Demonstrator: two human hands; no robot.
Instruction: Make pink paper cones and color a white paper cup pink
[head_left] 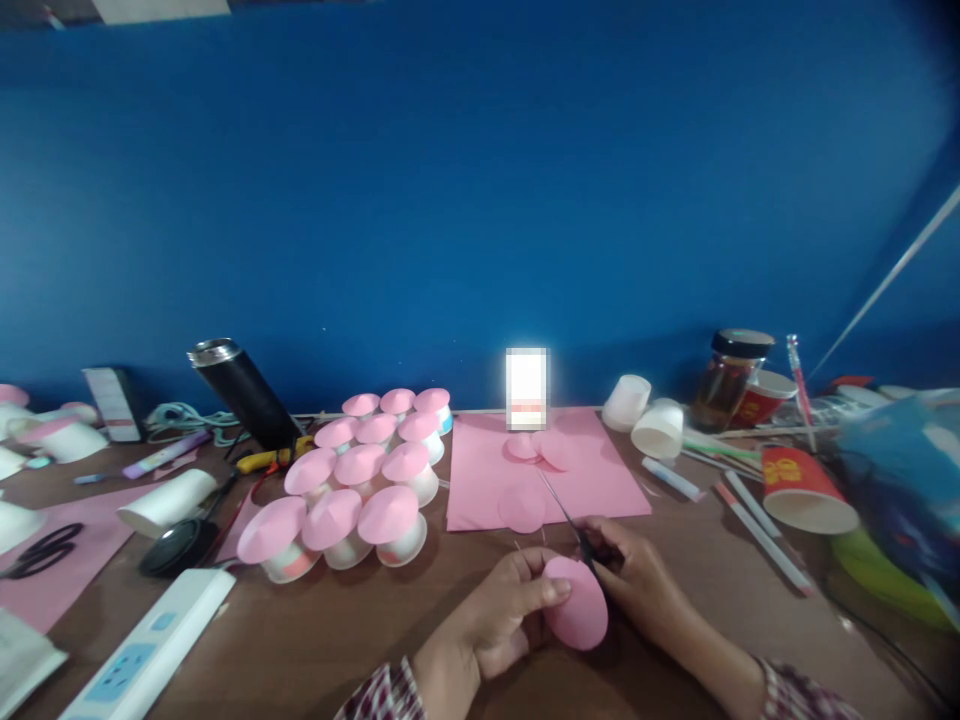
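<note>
Pinched between thumb and fingers of my left hand [521, 612] is a pink paper disc [581, 608], low in the middle of the view. My right hand [637, 575] is closed round dark-handled scissors [583, 545], whose blades point up and left, just above the disc's upper edge. Behind both hands lies a stack of pink paper sheets [472, 480] with several loose pink circles [523, 507] on it. To the left stand several white paper cups, each topped by a shallow pink paper cone [388, 514].
A power strip [150, 650], a black flask [244, 395] and black-handled scissors [45, 550] are on the left. White cups [658, 428], glue sticks [673, 478], a red cup [802, 490] and a lidded jar [727, 380] stand or lie on the right. A blue wall rises behind.
</note>
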